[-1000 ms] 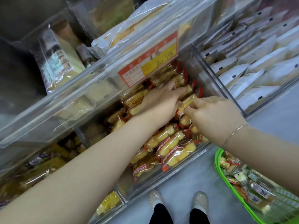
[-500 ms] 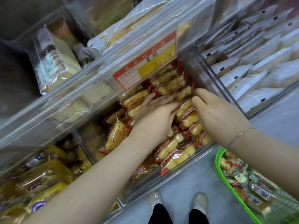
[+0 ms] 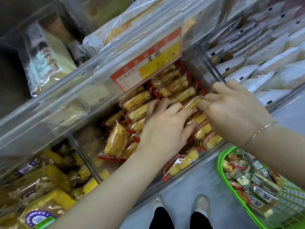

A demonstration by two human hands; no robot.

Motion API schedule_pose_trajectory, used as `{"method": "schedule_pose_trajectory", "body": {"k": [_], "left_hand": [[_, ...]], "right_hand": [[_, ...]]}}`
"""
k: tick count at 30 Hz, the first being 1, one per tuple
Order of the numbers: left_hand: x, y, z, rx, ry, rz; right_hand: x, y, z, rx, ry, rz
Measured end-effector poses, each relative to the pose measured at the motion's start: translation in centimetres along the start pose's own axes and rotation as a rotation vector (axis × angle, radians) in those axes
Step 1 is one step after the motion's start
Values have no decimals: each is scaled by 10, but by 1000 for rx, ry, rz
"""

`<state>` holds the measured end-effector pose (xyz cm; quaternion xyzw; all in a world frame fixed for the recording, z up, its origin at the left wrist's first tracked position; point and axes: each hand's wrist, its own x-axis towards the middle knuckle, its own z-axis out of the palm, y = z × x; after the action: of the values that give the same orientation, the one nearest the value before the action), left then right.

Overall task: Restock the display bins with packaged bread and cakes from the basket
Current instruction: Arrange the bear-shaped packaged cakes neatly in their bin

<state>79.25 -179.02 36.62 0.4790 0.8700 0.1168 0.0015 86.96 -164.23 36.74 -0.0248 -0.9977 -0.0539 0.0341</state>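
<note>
- Leftmost, a lower bin (image 3: 49,187) holds yellow loaf packs, and the shelf above it carries bagged bread (image 3: 42,58); neither is being touched.
- Next, the middle clear bin (image 3: 194,166) sits under an orange and yellow price tag (image 3: 146,61) and is packed with bear-shaped cakes (image 3: 115,142) in red-edged wrappers, stacked in rough rows almost to its front wall.
- The left hand (image 3: 163,129) lies on top of those packs with its fingers spread and fairly straight, pressing them down rather than gripping any one.
- Just beside it, nearly touching, the right hand (image 3: 231,111) has its fingers curled over the packs at the bin's right side; it seems to pinch a wrapper edge, though the fingertips are hidden.
- Further right, a bin of white packets (image 3: 257,63) looks well filled.
- At the far right, on the floor, the green basket (image 3: 222,164) has many mixed packets left inside.
- By my judgement this bin is close to full and being tidied, while a good share of the restocking remains, given what waits in the basket.
</note>
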Motion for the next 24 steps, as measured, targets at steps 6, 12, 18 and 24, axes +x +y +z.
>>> {"method": "schedule_pose_trajectory", "body": {"k": [6,12,18,24], "left_hand": [[3,3,7,112,13,54],[5,-3,11,81,11,26],[8,0,9,80,-32,40],[-23,-4,4,-37,-14,95]], "right_hand": [[7,7,-4,-89,-201,-22],[11,2,-2,-153,-231,21],[10,3,-2,-20,-160,-1],[-26,7,-18,201,-222,-1]]}}
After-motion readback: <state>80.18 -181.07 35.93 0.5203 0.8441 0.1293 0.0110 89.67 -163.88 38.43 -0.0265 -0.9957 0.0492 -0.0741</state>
